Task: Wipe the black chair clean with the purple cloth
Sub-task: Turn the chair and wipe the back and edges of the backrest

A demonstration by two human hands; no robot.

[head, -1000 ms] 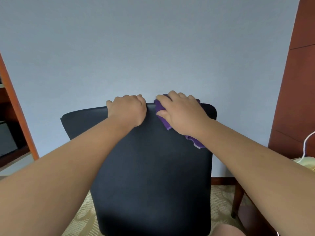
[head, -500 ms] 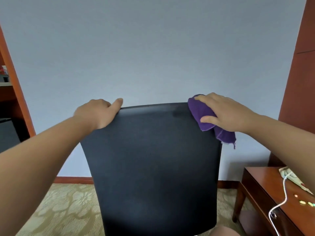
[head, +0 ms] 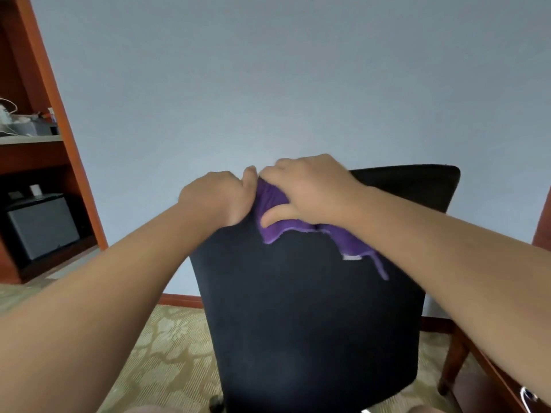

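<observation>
Here, at the far left, a wooden shelf unit (head: 41, 156) stands against the wall, well apart from the work. The left hand (head: 216, 198) has its fingers curled over the top edge of the black chair (head: 313, 323), at the left corner of the backrest. I judge that it steadies the chair, which could turn or roll under pressure. Just beside this hand, the purple cloth (head: 275, 231) is draped over the same top edge, and a loose tail hangs down the backrest to the right. The right hand (head: 310, 190) lies on the cloth with fingers bent over the edge and thumb spread on the front. This probably clamps the cloth around the rim, to clean both sides together. The right corner of the backrest is uncovered. At the far right stands a wooden bench (head: 483, 368).
</observation>
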